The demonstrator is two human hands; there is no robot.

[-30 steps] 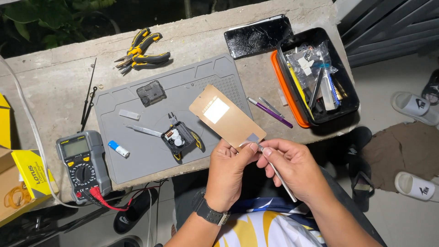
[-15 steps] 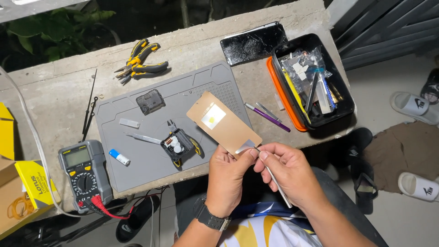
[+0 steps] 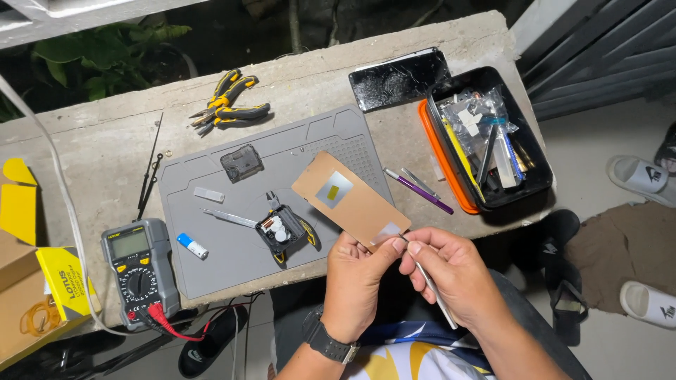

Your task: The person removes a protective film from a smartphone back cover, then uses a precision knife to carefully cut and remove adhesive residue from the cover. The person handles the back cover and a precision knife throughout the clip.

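My left hand (image 3: 357, 278) pinches the near corner of a flat brown card (image 3: 350, 200) with a small silver square on it, holding it over the front of the grey work mat (image 3: 232, 253). My right hand (image 3: 451, 271) grips thin metal tweezers (image 3: 431, 285), their tip touching the card's near corner beside a pale patch. A black wristwatch sits on my left wrist. On the mat left of the card lies an opened small black mechanism (image 3: 283, 232) with a white part inside, and a second pair of tweezers (image 3: 227, 217).
A multimeter (image 3: 134, 271) with red lead stands at the front left, beside yellow boxes (image 3: 60, 281). Yellow-handled pliers (image 3: 227, 105), a cracked black phone (image 3: 399, 79), purple tools (image 3: 419, 190) and an orange-and-black tray (image 3: 542, 186) of parts lie on the concrete ledge. Slippers (image 3: 644, 179) lie on the floor at right.
The card and both hands sit slightly lower and more to the right in view; the tweezers' tip stays at the card's near corner. Tools on the mat have not moved.
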